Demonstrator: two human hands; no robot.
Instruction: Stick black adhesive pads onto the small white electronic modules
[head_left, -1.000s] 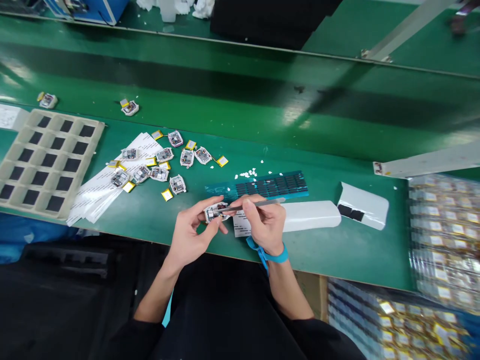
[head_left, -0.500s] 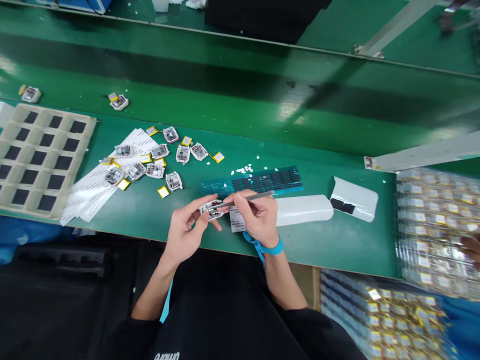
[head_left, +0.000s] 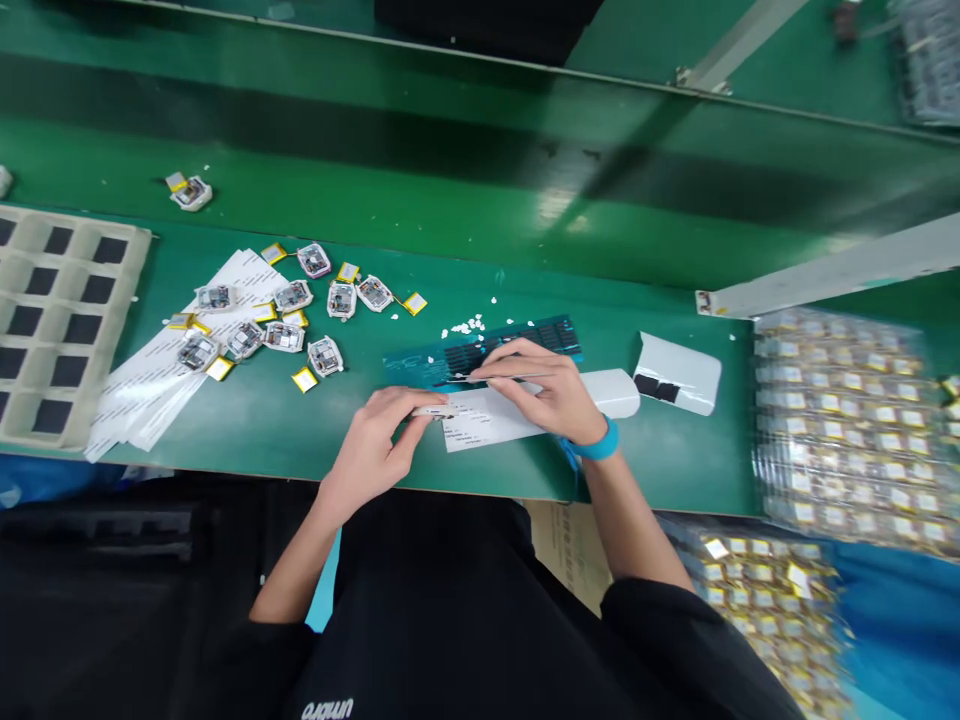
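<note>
We're over a green matted workbench (head_left: 315, 430).
On it: scattered small white-cased circuit modules (head_left: 285, 335), white paper strips (head_left: 150, 385), a beige compartment tray (head_left: 67, 320).

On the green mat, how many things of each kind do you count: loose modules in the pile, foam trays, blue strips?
Modules in the pile: 9
Foam tray: 1
Blue strip: 1
Total: 11

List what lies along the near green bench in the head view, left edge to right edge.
Beige compartment tray → white paper strips → scattered small modules → left hand → right hand → folded white card → clear trays of gold parts.
</note>
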